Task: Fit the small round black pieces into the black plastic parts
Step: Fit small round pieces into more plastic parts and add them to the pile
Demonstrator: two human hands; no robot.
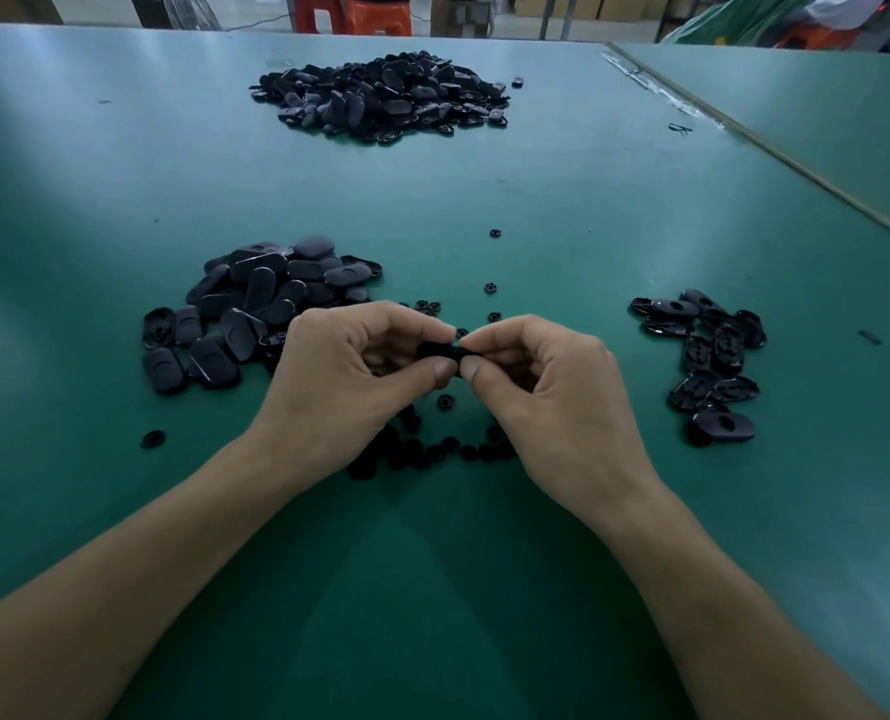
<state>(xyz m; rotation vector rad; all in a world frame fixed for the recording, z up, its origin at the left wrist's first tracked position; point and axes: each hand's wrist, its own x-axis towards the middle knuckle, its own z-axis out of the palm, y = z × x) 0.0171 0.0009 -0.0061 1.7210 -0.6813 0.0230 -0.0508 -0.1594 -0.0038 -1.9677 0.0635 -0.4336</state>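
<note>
Evidently early going: one part in the fingers, heaps still waiting.
The left hand point(360, 366) and right hand point(541, 376) meet above the table point(588, 210), each pinching the same black part point(439, 351) between thumb and fingertips; whether a round piece sits in it I cannot tell. Loose round pieces point(422, 452) lie just under the wrists. The small cluster point(708, 356) at right looks like the finished lot; the near-left pile point(245, 304) and the big far heap point(380, 93) seem untouched.
</note>
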